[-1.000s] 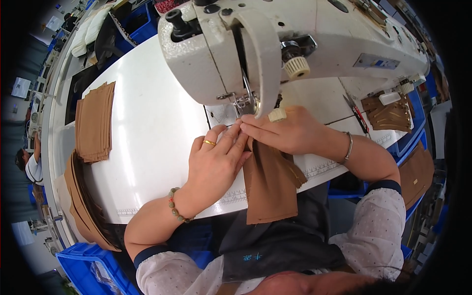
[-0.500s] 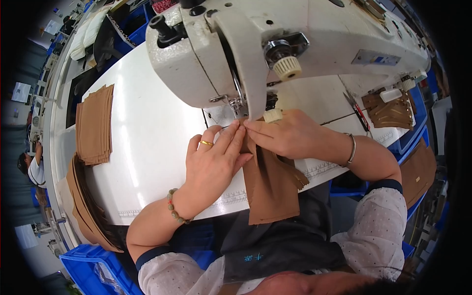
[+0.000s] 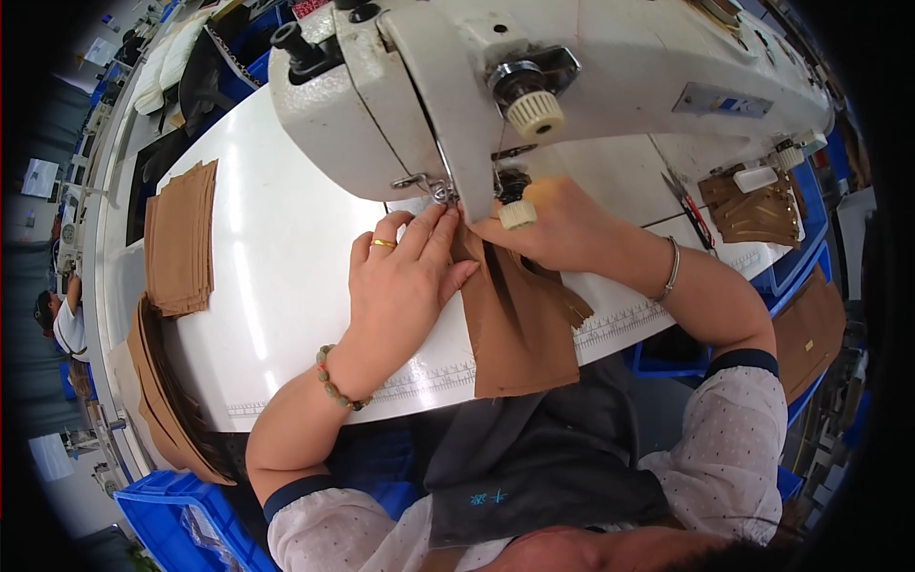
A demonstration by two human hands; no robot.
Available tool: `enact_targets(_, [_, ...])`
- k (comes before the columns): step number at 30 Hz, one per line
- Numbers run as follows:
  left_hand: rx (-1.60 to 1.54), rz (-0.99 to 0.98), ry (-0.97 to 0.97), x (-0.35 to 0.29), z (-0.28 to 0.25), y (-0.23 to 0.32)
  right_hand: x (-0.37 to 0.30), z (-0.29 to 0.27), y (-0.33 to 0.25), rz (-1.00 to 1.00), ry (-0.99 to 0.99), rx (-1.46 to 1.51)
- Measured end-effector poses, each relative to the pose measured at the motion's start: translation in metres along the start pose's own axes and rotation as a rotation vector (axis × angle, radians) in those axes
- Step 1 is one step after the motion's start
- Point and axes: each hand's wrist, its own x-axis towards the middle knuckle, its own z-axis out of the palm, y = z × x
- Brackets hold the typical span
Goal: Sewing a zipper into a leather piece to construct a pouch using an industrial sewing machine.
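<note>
A brown fabric piece lies under the head of a white sewing machine, its loose end hanging over the table's front edge toward my dark apron. On the fabric's left side, close to the needle area, my left hand rests with fingers stretched out and thumb apart. From the right, my right hand pinches the fabric beside the presser foot. Its fingertips are partly hidden behind the machine head and a cream knob.
A stack of brown pieces lies at left, above more draped brown pieces. At right are red-handled snips and brown parts with metal zips. Blue bins flank the white table. Another person sits far left.
Both hands and the fabric have shifted forward, away from me, so less of the brown piece hangs over the edge. The whole view has drifted slightly.
</note>
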Motion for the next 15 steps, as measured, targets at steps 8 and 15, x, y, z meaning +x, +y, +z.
enact_targets(8, [-0.017,0.210,-0.146,-0.053,-0.035,0.036,-0.003,-0.009,-0.007,-0.251,-0.041,0.033])
enact_targets(15, [-0.013,0.274,0.023,-0.111,-0.041,0.080,-0.038,-0.030,-0.062,-0.413,-0.171,0.091])
